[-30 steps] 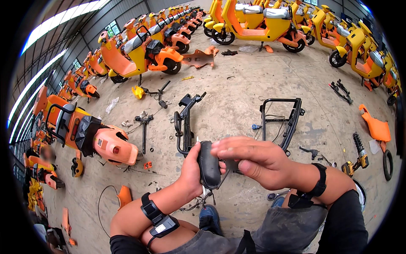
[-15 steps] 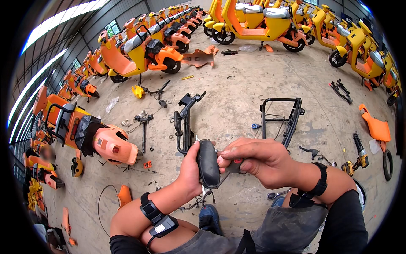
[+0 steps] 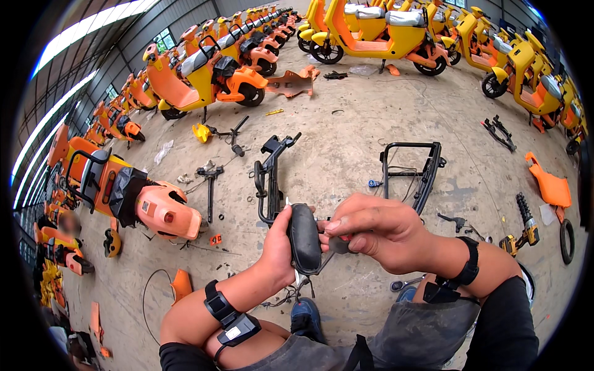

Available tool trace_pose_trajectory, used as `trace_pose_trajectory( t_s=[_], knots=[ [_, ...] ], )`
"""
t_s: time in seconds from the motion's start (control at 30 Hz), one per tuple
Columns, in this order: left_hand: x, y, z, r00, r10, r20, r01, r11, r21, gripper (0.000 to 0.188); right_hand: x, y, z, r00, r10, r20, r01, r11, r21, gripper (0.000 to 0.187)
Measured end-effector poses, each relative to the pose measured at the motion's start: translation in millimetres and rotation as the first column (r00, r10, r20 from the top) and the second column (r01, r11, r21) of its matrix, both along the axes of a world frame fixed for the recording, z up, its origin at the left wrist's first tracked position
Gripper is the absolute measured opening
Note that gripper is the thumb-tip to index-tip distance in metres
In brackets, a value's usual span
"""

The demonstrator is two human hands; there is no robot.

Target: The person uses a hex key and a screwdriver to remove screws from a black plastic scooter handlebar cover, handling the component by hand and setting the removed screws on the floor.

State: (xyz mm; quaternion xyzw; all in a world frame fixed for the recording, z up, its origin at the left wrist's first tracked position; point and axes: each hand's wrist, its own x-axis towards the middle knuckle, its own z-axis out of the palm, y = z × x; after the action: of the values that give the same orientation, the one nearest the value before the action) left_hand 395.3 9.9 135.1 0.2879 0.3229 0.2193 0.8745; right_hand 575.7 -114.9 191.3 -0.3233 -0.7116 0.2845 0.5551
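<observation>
My left hand grips a black oblong part with rounded ends, held upright above the floor in front of my knees. A pale edge sticks out at its top and bottom, and thin dark wires show beneath it. Close against its right side, my right hand is closed, thumb and fingers pinching a small dark round-ended thing with a bit of red on it. The fingers hide most of that small thing, so its kind is unclear. Whether it touches the black part cannot be made out.
Two black metal frames lie beyond my hands. A yellow power drill, an orange panel and a black ring lie right. A ratchet lies by my leg. Orange-yellow scooters stand left and behind.
My right hand has shifted slightly right and its fingers have turned a little. The left hand and the black oblong part have stayed in place.
</observation>
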Motion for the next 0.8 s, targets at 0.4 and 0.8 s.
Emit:
trace_pose_trajectory(
  t_s=[0.4,0.8],
  knots=[
    [1.1,-1.2,5.2,1.0,-0.019,0.006,0.019,0.999,0.046,0.053,7.9,-0.6,-7.1,0.99,-0.089,0.109,0.064,0.974,0.217,0.036],
    [1.2,-1.0,-0.7,0.999,-0.029,0.016,0.028,0.998,0.048,0.053,-3.3,0.2,2.0,0.991,-0.104,0.079,0.095,0.99,0.103,0.035]
  ],
)
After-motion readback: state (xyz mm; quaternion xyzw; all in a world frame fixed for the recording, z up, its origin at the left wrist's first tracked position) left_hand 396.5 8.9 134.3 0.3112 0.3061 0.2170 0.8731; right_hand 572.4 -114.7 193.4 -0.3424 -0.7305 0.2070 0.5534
